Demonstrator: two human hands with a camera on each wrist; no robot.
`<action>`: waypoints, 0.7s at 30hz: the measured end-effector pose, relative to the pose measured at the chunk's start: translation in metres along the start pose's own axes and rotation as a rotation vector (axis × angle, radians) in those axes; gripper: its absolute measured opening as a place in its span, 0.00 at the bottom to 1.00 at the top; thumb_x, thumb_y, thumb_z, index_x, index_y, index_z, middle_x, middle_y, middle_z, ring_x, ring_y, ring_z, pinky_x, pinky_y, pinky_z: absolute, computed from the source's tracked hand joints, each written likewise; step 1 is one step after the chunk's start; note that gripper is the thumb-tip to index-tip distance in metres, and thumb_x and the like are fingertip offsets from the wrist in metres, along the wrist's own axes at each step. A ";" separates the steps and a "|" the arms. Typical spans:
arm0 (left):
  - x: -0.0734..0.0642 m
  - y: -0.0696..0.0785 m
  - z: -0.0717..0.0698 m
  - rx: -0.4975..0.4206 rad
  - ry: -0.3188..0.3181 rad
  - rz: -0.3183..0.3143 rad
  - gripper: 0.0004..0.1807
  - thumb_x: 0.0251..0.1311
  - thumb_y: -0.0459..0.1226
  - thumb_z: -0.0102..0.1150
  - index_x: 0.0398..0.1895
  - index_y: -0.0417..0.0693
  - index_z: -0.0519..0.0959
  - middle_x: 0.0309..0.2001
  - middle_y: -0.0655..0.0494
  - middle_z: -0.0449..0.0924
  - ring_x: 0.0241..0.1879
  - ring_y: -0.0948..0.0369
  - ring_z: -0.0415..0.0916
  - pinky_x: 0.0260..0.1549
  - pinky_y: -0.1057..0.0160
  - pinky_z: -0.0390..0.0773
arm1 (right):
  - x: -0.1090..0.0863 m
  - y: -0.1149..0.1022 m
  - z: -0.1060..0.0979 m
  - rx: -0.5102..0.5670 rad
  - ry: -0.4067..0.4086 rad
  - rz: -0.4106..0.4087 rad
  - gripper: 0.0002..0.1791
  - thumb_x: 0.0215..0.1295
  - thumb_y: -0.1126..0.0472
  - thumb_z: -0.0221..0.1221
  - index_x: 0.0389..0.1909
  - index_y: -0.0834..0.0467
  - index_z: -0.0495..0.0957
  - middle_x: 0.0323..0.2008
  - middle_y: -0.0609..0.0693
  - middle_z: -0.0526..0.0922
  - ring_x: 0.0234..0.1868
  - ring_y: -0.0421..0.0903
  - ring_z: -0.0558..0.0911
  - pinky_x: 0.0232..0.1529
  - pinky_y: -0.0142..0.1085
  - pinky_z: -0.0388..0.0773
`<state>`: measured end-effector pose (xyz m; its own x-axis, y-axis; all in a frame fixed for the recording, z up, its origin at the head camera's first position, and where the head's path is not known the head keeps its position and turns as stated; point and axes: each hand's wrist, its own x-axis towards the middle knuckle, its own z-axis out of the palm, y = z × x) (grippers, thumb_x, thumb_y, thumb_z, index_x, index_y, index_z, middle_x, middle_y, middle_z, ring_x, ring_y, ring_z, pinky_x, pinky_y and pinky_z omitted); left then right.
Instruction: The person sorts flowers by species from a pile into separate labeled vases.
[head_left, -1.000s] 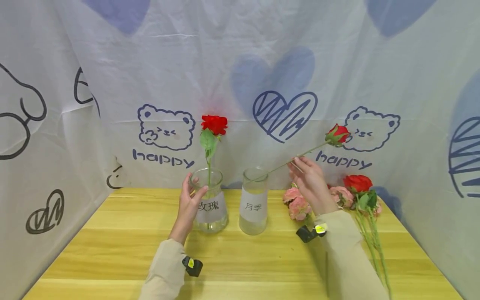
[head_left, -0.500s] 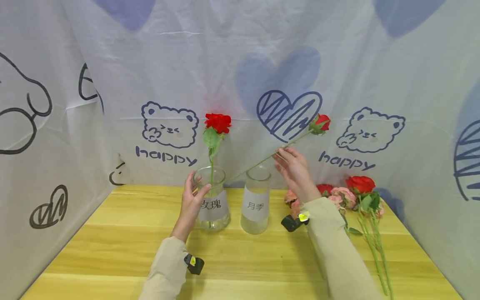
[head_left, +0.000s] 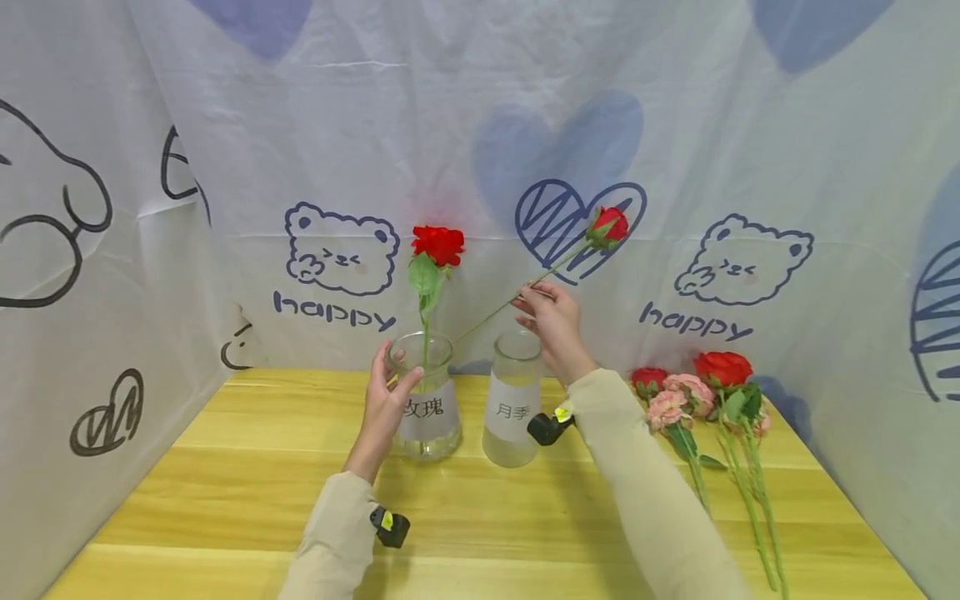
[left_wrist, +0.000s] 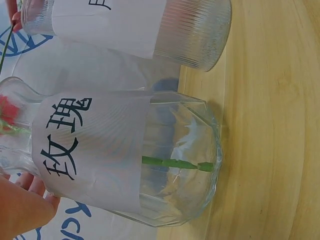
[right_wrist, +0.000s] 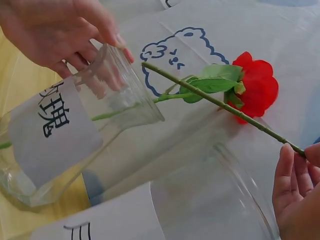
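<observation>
My left hand (head_left: 384, 408) grips the neck of a glass vase (head_left: 429, 437), thumb in front and fingers behind. Upright inside that vase stands a red rose (head_left: 438, 245) with green leaves; its stem end shows through the glass in the left wrist view. A red rosebud (head_left: 609, 227) on a long thin stem is pinched by my right hand (head_left: 553, 325), above the second glass vase (head_left: 513, 442). This stem slants down to the left. In the right wrist view its cut end is near the left vase's mouth, outside the glass.
White labels with different characters are on both vases. On the right of the wooden table (head_left: 480, 542) lie red flowers (head_left: 722, 367) and pink flowers (head_left: 667, 408) with long stems. A printed white cloth (head_left: 450, 125) hangs behind.
My right hand has moved left and slightly up with the rosebud, bringing its stem from over the second vase toward the left vase. My left hand keeps its hold.
</observation>
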<state>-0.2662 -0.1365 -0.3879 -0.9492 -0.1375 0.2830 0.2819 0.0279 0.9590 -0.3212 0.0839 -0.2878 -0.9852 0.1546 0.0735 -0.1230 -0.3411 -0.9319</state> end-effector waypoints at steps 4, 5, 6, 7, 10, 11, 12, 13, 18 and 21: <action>0.000 -0.001 0.000 -0.002 0.000 -0.004 0.41 0.63 0.36 0.56 0.75 0.41 0.47 0.70 0.37 0.57 0.69 0.44 0.51 0.68 0.47 0.52 | 0.002 0.002 0.010 0.006 0.017 0.003 0.11 0.68 0.71 0.55 0.49 0.68 0.71 0.38 0.52 0.80 0.32 0.39 0.81 0.33 0.29 0.81; 0.000 -0.001 0.000 -0.003 0.000 -0.005 0.41 0.63 0.36 0.56 0.75 0.41 0.47 0.70 0.37 0.57 0.69 0.44 0.51 0.68 0.47 0.52 | 0.002 0.002 0.012 0.006 0.020 0.004 0.10 0.67 0.71 0.55 0.47 0.67 0.72 0.38 0.52 0.80 0.31 0.39 0.81 0.32 0.29 0.81; 0.000 -0.001 0.000 -0.003 -0.001 -0.006 0.41 0.64 0.36 0.56 0.75 0.41 0.46 0.70 0.37 0.57 0.69 0.44 0.51 0.68 0.47 0.51 | 0.002 0.002 0.015 0.004 0.023 0.005 0.08 0.67 0.71 0.55 0.46 0.66 0.72 0.38 0.52 0.80 0.31 0.38 0.81 0.30 0.28 0.80; 0.000 -0.002 0.000 -0.004 -0.002 -0.005 0.41 0.64 0.36 0.56 0.75 0.41 0.46 0.70 0.37 0.56 0.69 0.44 0.51 0.68 0.47 0.51 | 0.002 0.002 0.018 -0.001 0.028 0.006 0.06 0.67 0.71 0.56 0.43 0.65 0.72 0.37 0.51 0.80 0.31 0.38 0.81 0.30 0.28 0.80; 0.001 -0.002 0.001 -0.004 -0.005 0.000 0.41 0.64 0.36 0.55 0.75 0.40 0.46 0.70 0.36 0.56 0.69 0.44 0.51 0.68 0.47 0.51 | 0.002 0.005 0.026 -0.030 0.034 0.004 0.04 0.66 0.71 0.56 0.38 0.61 0.72 0.38 0.53 0.80 0.30 0.38 0.80 0.28 0.28 0.80; 0.001 -0.002 0.000 -0.004 -0.007 0.002 0.41 0.64 0.36 0.55 0.75 0.40 0.46 0.70 0.36 0.56 0.69 0.44 0.51 0.68 0.47 0.51 | 0.002 0.006 0.029 -0.045 0.034 0.001 0.04 0.66 0.71 0.56 0.37 0.61 0.72 0.38 0.54 0.80 0.29 0.38 0.80 0.28 0.27 0.80; 0.001 -0.002 0.000 -0.003 -0.009 0.002 0.41 0.64 0.36 0.55 0.76 0.40 0.45 0.70 0.36 0.56 0.69 0.44 0.51 0.68 0.47 0.51 | 0.001 0.007 0.031 -0.059 0.034 -0.004 0.04 0.66 0.72 0.57 0.37 0.61 0.72 0.39 0.55 0.80 0.29 0.38 0.80 0.27 0.27 0.79; 0.001 -0.002 0.000 -0.002 -0.009 0.003 0.41 0.64 0.36 0.55 0.76 0.40 0.45 0.70 0.36 0.56 0.69 0.44 0.51 0.68 0.48 0.51 | 0.001 0.008 0.034 -0.075 0.032 -0.011 0.04 0.66 0.72 0.57 0.38 0.62 0.72 0.39 0.56 0.80 0.28 0.38 0.79 0.26 0.26 0.79; 0.001 -0.002 0.000 -0.003 -0.010 0.002 0.42 0.64 0.36 0.56 0.76 0.41 0.46 0.70 0.36 0.56 0.69 0.44 0.51 0.68 0.48 0.51 | -0.003 0.015 0.049 -0.164 -0.005 -0.052 0.08 0.65 0.73 0.56 0.44 0.69 0.73 0.36 0.54 0.80 0.29 0.39 0.78 0.24 0.25 0.78; 0.001 -0.003 0.000 -0.006 -0.007 0.003 0.41 0.64 0.36 0.56 0.75 0.41 0.46 0.70 0.36 0.56 0.69 0.44 0.51 0.68 0.47 0.51 | -0.005 0.020 0.055 -0.228 -0.038 -0.079 0.11 0.65 0.72 0.57 0.47 0.71 0.73 0.36 0.54 0.79 0.31 0.40 0.78 0.25 0.26 0.79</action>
<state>-0.2679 -0.1364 -0.3902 -0.9492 -0.1301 0.2864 0.2860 0.0222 0.9580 -0.3249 0.0249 -0.2869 -0.9778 0.1364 0.1590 -0.1745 -0.1101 -0.9785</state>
